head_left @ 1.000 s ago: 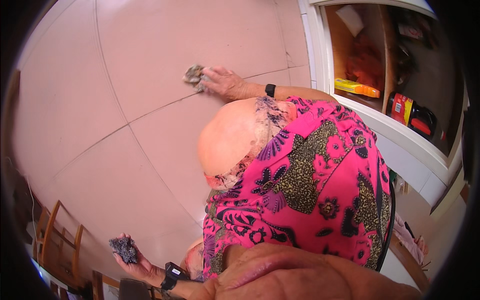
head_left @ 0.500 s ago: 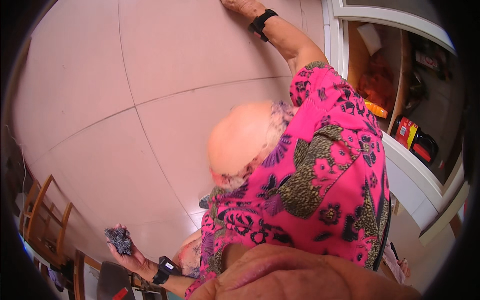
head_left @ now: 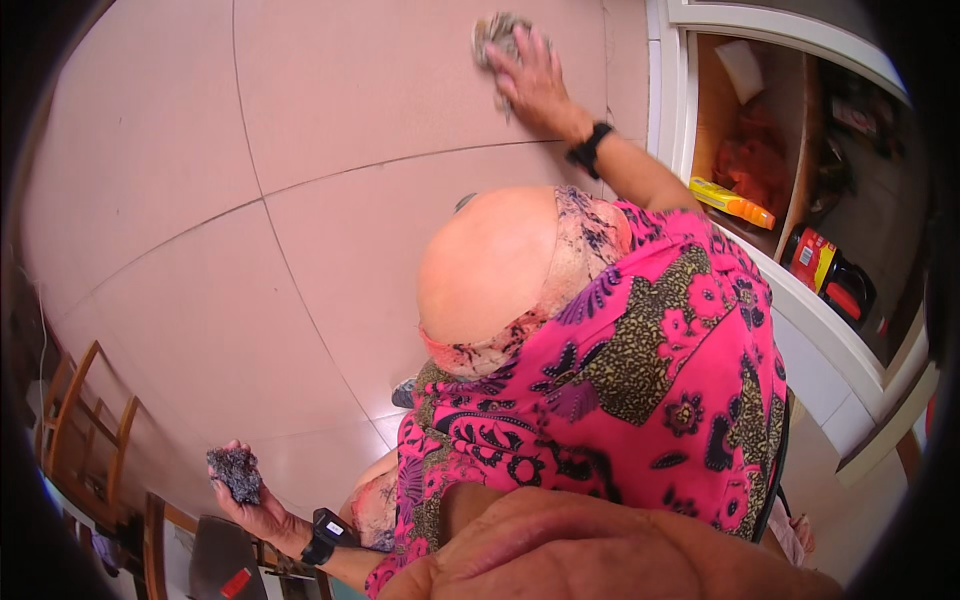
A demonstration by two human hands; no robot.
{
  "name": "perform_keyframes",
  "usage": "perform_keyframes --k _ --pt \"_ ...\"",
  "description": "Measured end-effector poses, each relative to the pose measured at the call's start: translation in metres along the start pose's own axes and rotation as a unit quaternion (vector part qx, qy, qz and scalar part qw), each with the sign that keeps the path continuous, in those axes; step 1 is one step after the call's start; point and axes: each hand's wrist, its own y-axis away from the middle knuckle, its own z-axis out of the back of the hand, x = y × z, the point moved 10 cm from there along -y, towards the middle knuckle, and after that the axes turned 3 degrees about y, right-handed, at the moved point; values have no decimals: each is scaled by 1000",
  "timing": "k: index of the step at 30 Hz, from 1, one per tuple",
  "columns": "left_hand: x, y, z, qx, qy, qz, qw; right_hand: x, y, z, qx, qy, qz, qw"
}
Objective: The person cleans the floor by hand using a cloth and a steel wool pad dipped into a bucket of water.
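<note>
On the left, my left hand (head_left: 268, 518) is held up above the floor, its fingers curled round a dark grey, wiry scouring pad (head_left: 236, 473). My right hand (head_left: 535, 85) reaches out at the top, palm down on the pinkish floor tiles (head_left: 360, 100). Under its fingers is a crumpled greyish-beige cloth (head_left: 500, 38), pressed against the tile. Part of the cloth is hidden beneath the fingers. Both wrists carry black straps.
A white-framed cabinet (head_left: 685, 130) stands open on the right. Inside are a yellow-orange bottle (head_left: 733, 203), a black container with a red and yellow label (head_left: 822, 268) and a reddish bag (head_left: 752, 165). A wooden chair (head_left: 85, 430) stands at the far left. My bent knee (head_left: 490, 260) sits mid-view.
My right hand has come back from the top edge toward me, bringing the cloth into view. The left hand with the scouring pad has barely moved.
</note>
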Motion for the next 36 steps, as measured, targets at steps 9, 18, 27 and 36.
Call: perform_keyframes --k 9,18,27,36 --pt "-3 4 2 -36 -33 -18 999 -17 -259 8 0 -78 -135 988" --pt "-12 -15 2 -5 -68 -29 997 178 -117 -1 44 -125 185 974" --pt "7 7 -19 20 -65 -7 998 192 -51 12 22 -114 312 943" --pt "6 -1 -20 -23 -69 -22 997 206 -164 18 -81 -64 158 982"
